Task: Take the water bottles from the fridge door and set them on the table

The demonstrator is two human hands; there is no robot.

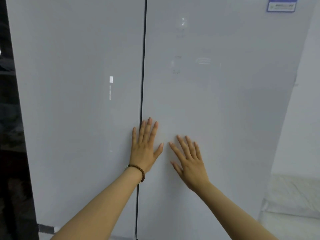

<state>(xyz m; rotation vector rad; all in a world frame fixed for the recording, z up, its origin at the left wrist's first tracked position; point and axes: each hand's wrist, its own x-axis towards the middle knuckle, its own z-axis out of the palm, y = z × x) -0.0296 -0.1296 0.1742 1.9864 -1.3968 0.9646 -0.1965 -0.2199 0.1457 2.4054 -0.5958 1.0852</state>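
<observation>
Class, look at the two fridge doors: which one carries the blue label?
The right fridge door: the blue label sits at its top right corner. The left fridge door has none.

To my right a pale white wall (304, 104) runs down to a light floor (294, 193) with faint tile lines. On my far left sits a dark, shadowed area (10, 135), too dim to make out. The light is soft and even.

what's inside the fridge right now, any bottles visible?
Nothing inside shows. Both fridge doors are shut, with only a dark seam between them. The left hand and right hand lie flat and open near that seam. Any bottles are hidden behind the doors.
</observation>
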